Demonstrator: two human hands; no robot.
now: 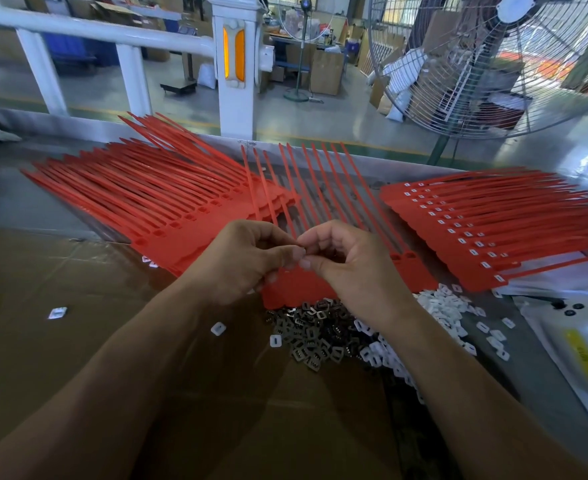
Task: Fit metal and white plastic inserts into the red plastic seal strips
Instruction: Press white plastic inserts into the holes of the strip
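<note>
The left hand [247, 261] and right hand [348, 261] are meeting fingertip to fingertip, pinching something too small to tell, over the middle red seal strips [320, 202]. Metal inserts [306, 334] and white inserts [444, 306] are lying just below the right wrist, cardboard [78, 289] stretching leftward.

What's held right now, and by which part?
Both hands, left and right, pinch a tiny insert at its edges between thumb and fingers; metal or white cannot be told.
</note>
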